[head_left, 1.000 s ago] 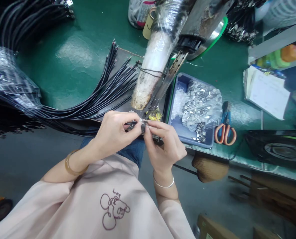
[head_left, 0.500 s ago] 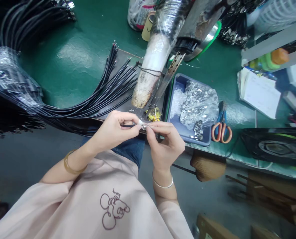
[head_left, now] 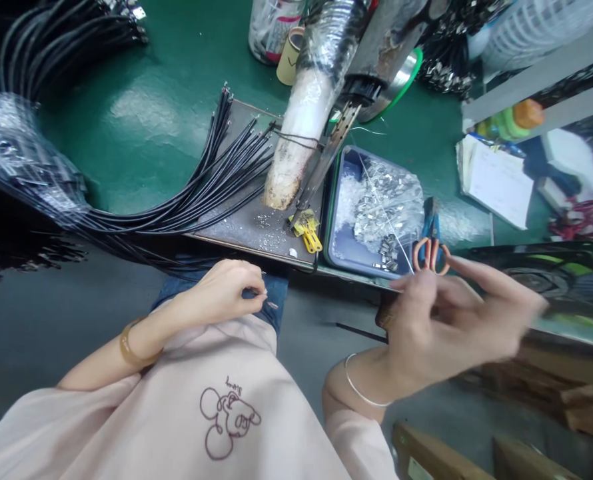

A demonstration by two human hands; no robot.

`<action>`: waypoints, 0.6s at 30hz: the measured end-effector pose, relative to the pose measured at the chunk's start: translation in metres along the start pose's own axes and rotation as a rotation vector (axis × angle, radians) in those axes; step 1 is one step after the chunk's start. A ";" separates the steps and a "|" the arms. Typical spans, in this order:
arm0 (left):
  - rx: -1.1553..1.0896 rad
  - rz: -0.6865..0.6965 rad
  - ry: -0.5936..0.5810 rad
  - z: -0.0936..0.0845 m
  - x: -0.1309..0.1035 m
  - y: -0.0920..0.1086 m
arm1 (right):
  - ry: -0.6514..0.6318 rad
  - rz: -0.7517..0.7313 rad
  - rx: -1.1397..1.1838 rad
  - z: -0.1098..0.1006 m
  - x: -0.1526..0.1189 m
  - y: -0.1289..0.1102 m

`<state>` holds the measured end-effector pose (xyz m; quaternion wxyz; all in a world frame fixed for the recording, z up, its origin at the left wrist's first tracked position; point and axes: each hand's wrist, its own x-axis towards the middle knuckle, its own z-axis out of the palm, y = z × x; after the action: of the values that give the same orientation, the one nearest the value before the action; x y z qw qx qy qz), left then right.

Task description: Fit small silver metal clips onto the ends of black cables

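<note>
My left hand [head_left: 234, 288] is closed in a pinch below the table edge, over my lap. A black cable [head_left: 189, 265] runs into it from the left, its tip just showing past the fingertips. Far to the right, my blurred right hand [head_left: 451, 320] pinches a thin silvery wire, apparently solder wire [head_left: 385, 212], between thumb and forefinger. That wire stretches taut across a blue tray [head_left: 332, 227] holding small metal connector shells [head_left: 389, 253] and a clear bag of metal pieces [head_left: 389, 203]. Orange-handled pliers [head_left: 430, 233] lie just beyond the right hand.
A wrapped white tube [head_left: 294, 150] and a soldering iron [head_left: 329, 157] slant down over a dark board [head_left: 236, 233] with metal specks and a yellow plastic piece [head_left: 310, 237]. Bundled black cables [head_left: 176, 210] spread from the left. Behind stand a green-rimmed spool [head_left: 401, 83] and a jar [head_left: 275, 30].
My hands have parted. The right swept far to the right, drawing the thin wire over the tray. The left dropped slightly toward my lap, still closed on the cable.
</note>
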<state>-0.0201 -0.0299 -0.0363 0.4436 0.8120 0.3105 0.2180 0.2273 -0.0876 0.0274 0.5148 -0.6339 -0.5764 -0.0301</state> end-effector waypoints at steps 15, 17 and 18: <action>0.773 -0.175 0.483 -0.055 0.036 -0.013 | -0.419 0.275 -0.376 0.027 0.050 0.077; 0.796 -0.208 0.435 -0.057 0.041 -0.013 | -0.467 0.291 -0.364 0.025 0.052 0.078; 0.791 -0.223 0.431 -0.057 0.042 -0.012 | -0.486 0.292 -0.360 0.023 0.053 0.078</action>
<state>-0.0297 0.0374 -0.0138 0.0457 0.8167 0.5403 0.1975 0.2909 -0.0196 0.0017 0.2410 -0.7793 -0.5706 0.0947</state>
